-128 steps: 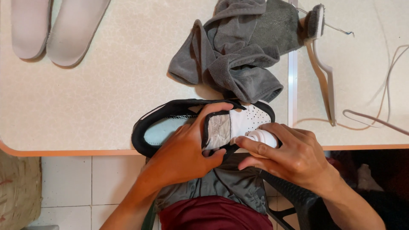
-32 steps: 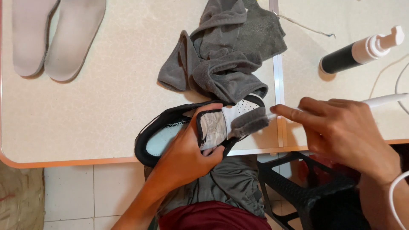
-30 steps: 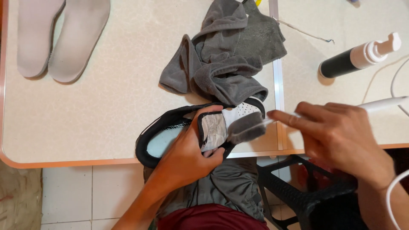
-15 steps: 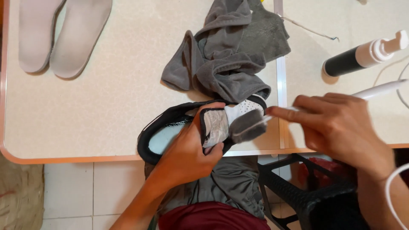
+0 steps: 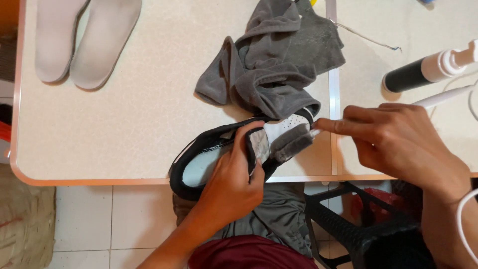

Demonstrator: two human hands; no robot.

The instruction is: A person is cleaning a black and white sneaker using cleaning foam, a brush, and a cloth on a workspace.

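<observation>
Your body, itemised. Left hand [image 5: 229, 192]: bare, no ring, no glove; forearm bare, no sleeve reaching the wrist. Right hand [image 5: 398, 144]: bare, fingers unadorned; forearm likewise uncovered. Wrist of your right hand: a thin white cable [image 5: 463, 219] loops beside it. Below your left hand: grey shorts [image 5: 279, 224], soft folded fabric. Below the shorts: a dark maroon garment [image 5: 249, 254], plain, no markings visible.

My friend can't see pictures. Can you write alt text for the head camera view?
A left hand holds a black-and-white shoe at a table's edge while the right hand presses a white brush to its toe. A grey cloth, two insoles and a bottle lie nearby.
</observation>
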